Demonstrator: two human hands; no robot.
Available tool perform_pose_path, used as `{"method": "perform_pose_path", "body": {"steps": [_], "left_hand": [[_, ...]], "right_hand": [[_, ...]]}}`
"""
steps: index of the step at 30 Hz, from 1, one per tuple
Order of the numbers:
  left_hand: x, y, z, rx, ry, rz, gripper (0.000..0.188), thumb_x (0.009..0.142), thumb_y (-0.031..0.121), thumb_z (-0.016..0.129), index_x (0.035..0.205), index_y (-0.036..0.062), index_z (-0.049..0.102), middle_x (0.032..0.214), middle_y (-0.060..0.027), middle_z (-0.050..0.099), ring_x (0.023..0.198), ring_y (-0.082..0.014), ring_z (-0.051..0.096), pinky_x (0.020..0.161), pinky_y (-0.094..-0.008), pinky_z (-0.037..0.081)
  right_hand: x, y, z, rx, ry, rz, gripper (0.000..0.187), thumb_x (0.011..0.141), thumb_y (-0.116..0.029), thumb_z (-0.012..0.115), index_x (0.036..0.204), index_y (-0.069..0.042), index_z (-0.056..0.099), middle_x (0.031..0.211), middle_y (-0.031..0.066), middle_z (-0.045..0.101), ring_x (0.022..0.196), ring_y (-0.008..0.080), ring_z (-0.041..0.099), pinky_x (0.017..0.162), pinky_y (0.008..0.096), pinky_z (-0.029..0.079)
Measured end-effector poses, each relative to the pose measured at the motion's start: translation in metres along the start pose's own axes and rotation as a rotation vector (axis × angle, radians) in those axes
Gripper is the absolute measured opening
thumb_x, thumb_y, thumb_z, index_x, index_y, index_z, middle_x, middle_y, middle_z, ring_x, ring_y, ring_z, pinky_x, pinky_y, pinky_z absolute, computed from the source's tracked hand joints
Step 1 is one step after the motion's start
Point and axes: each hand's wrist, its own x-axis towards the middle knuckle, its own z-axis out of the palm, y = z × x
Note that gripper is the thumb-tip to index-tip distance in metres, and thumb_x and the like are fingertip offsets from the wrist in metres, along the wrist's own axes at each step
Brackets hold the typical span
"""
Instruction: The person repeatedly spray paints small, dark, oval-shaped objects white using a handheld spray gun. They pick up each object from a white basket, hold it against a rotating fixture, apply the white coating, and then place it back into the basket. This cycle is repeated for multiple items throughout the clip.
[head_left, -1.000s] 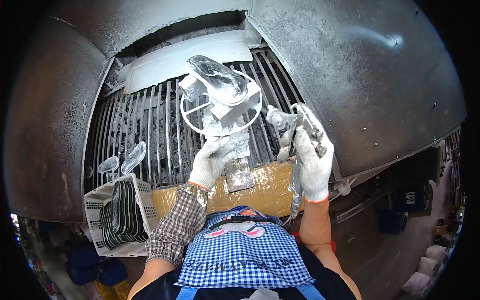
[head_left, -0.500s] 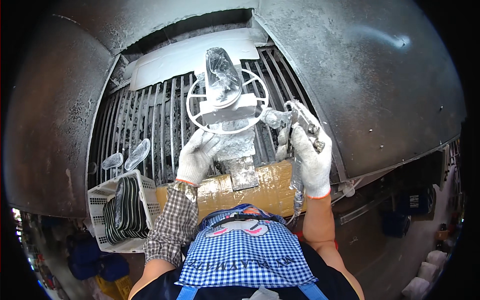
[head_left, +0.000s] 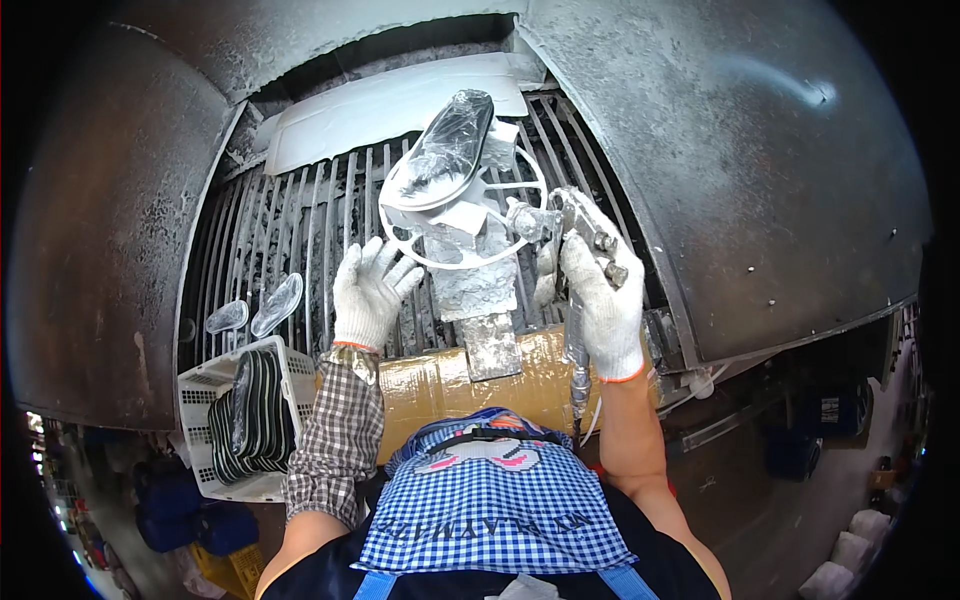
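Note:
My right hand (head_left: 610,315), in a white knit glove, grips a paint-crusted spray gun (head_left: 578,215), its nozzle facing left at the turntable. A shoe sole with plastic film over its dark middle and a white edge (head_left: 447,150) lies tilted on the white spoked turntable wheel (head_left: 388,222), its narrower end up and to the right. Below and left of the wheel, my gloved left hand (head_left: 370,300) is open, fingers spread, touching nothing. A crusted support block (head_left: 475,285) stands under the wheel.
Metal bars (head_left: 320,215) form a grate beneath, with two film-covered pieces (head_left: 277,305) on it at left. Beside them stands a white basket (head_left: 305,385) of stacked striped soles. Metal booth walls (head_left: 730,180) rise on both sides; a white sheet (head_left: 340,115) lies at the back.
The wheel has turned, and the sole on it now leans to the right. My left hand has drawn away left with its fingers spread. The spray gun has shifted slightly left.

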Motion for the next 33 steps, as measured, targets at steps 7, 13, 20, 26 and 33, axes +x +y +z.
{"method": "perform_pose_path", "body": {"steps": [7, 13, 20, 26, 33], "left_hand": [[0.012, 0.013, -0.001, -0.076, 0.042, 0.027, 0.054, 0.106, 0.045, 0.059, 0.133, -0.0006, 0.053, 0.144, -0.0303, 0.058, 0.130, -0.0463, 0.061, 0.106, -0.0584, 0.054], [0.023, 0.026, -0.006, -0.057, 0.045, 0.053, 0.061, 0.105, 0.048, 0.061, 0.137, -0.0032, 0.052, 0.146, -0.0308, 0.054, 0.132, -0.0497, 0.058, 0.107, -0.0608, 0.053], [0.040, 0.038, -0.017, -0.020, 0.046, 0.077, 0.089, 0.102, 0.051, 0.065, 0.158, -0.0084, 0.030, 0.159, -0.0322, 0.038, 0.143, -0.0540, 0.046, 0.117, -0.0653, 0.044], [0.053, 0.047, -0.013, 0.025, 0.050, 0.115, 0.082, 0.103, 0.051, 0.063, 0.154, -0.0078, 0.037, 0.153, -0.0308, 0.043, 0.139, -0.0493, 0.050, 0.113, -0.0622, 0.048], [0.084, 0.060, -0.022, 0.039, 0.089, 0.138, 0.075, 0.104, 0.050, 0.063, 0.149, -0.0066, 0.044, 0.152, -0.0301, 0.047, 0.137, -0.0476, 0.053, 0.112, -0.0594, 0.049]], "right_hand": [[0.014, 0.005, 0.003, 0.019, 0.048, -0.015, 0.051, 0.108, -0.015, 0.065, 0.154, 0.003, 0.052, 0.091, 0.0031, 0.070, 0.069, 0.0069, 0.063, 0.061, 0.0243, 0.054], [0.027, 0.007, 0.001, 0.022, 0.074, -0.048, 0.050, 0.108, -0.015, 0.064, 0.153, 0.003, 0.053, 0.090, 0.0027, 0.069, 0.069, 0.0064, 0.063, 0.061, 0.0237, 0.054], [0.036, 0.010, -0.004, 0.018, 0.095, -0.090, 0.048, 0.110, -0.016, 0.063, 0.152, 0.003, 0.053, 0.088, 0.0025, 0.068, 0.070, 0.0067, 0.063, 0.062, 0.0235, 0.053], [0.041, 0.007, -0.006, 0.068, 0.137, -0.084, 0.047, 0.110, -0.015, 0.063, 0.152, 0.004, 0.053, 0.087, 0.0024, 0.067, 0.069, 0.0068, 0.061, 0.061, 0.0233, 0.052], [0.043, 0.001, -0.010, 0.050, 0.172, -0.114, 0.046, 0.110, -0.014, 0.063, 0.152, 0.002, 0.053, 0.089, 0.0031, 0.066, 0.068, 0.0065, 0.059, 0.059, 0.0233, 0.052]]}}
